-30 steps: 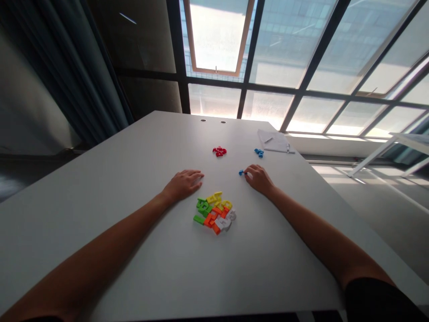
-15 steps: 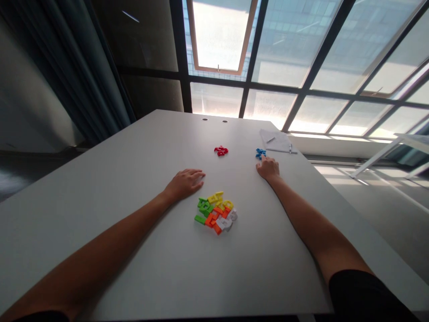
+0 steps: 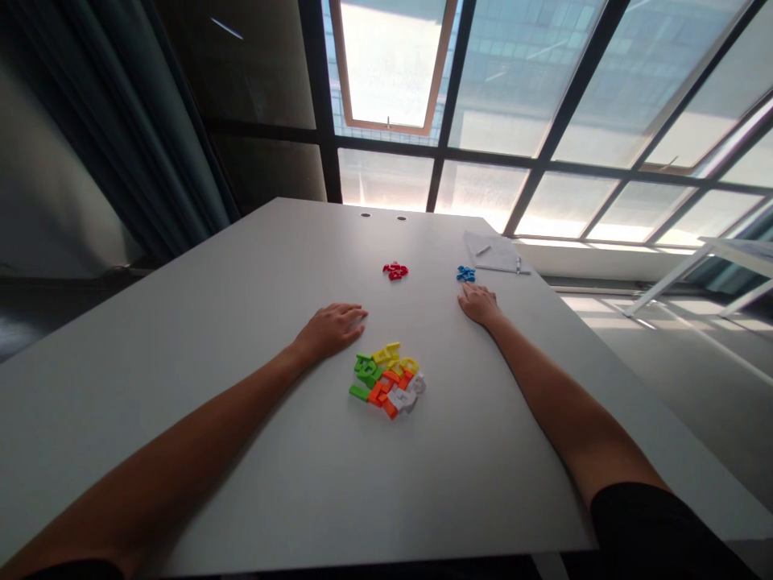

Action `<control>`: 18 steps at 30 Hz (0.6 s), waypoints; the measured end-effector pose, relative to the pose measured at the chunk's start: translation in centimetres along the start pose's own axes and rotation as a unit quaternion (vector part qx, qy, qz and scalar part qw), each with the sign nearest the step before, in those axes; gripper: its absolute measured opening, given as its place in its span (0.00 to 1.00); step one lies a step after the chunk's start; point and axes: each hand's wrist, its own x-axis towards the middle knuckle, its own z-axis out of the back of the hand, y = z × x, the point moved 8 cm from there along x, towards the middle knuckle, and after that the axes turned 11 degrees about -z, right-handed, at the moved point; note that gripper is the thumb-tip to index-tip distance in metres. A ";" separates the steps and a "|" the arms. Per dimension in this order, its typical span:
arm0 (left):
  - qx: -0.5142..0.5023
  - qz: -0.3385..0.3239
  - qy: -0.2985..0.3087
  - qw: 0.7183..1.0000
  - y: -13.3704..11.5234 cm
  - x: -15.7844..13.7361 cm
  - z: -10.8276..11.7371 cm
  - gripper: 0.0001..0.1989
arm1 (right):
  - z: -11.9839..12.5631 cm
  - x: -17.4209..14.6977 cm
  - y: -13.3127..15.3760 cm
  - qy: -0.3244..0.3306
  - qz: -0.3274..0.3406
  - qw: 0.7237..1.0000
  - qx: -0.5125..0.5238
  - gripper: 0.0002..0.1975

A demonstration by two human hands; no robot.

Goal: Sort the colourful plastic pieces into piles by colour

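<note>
My left hand (image 3: 332, 329) lies flat on the white table (image 3: 254, 475), fingers stretched toward the right, holding nothing. Near its fingertips is a mixed pile of plastic letter-shaped pieces (image 3: 390, 379) in green, yellow, orange and white. My right hand (image 3: 479, 304) rests on the table with its fingers extended, just on the near side of a small cluster of blue pieces (image 3: 465, 274); nothing shows in it. A small heap of red pieces (image 3: 395, 271) sits farther out, between the two hands.
A sheet of paper (image 3: 486, 245) with pens lies at the far right of the table. Two round holes are set near the far edge. Large windows (image 3: 386, 72) stand behind, a dark curtain (image 3: 138, 121) hangs at left, and a white-legged table (image 3: 670, 278) is at right.
My right hand has drawn back slightly toward me, off the blue pieces, which now show more fully. The left hand and the mixed pile stay put; the view has shifted slightly.
</note>
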 end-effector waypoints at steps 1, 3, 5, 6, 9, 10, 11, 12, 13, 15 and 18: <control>0.001 0.000 0.000 1.000 0.0 0.0 0.0 0.22 | -0.1 0.1 0.0 0.005 -0.002 1.000 -0.003 0.28; 0.002 0.002 -0.002 1.000 0.1 0.0 -0.1 0.22 | -0.2 0.1 0.1 0.005 0.004 1.000 -0.008 0.27; 0.004 0.003 -0.004 1.000 0.2 0.0 -0.1 0.22 | 0.0 -0.1 0.4 -0.003 0.017 1.000 -0.010 0.25; 0.004 0.003 -0.004 1.000 0.3 -0.1 -0.1 0.22 | 0.1 -0.2 0.4 -0.008 0.023 1.000 -0.011 0.23; 0.001 -0.002 -0.004 1.000 0.3 0.0 -0.2 0.22 | 0.6 -0.8 0.9 -0.026 0.043 0.999 -0.016 0.19; 0.000 -0.003 -0.004 1.000 0.3 0.0 -0.2 0.22 | 0.7 -1.2 1.4 -0.031 0.065 0.997 -0.012 0.18; 0.000 -0.003 -0.004 1.000 0.3 0.0 -0.2 0.22 | 0.8 -1.8 2.2 -0.036 0.100 0.994 -0.005 0.17; 0.001 -0.003 -0.002 1.000 0.3 0.0 -0.2 0.22 | 0.9 -2.7 3.2 -0.042 0.148 0.988 0.008 0.17; 0.002 -0.003 -0.001 1.000 0.3 0.0 -0.2 0.22 | 1.0 -3.8 4.5 -0.048 0.205 0.977 0.026 0.16; 0.003 -0.003 0.001 1.000 0.2 0.0 -0.1 0.22 | 1.4 -6.7 7.3 -0.061 0.323 0.941 0.078 0.15; 0.003 0.000 0.001 1.000 0.2 -0.1 -0.1 0.22 | 2.3 -11.4 11.0 -0.072 0.451 0.871 0.184 0.14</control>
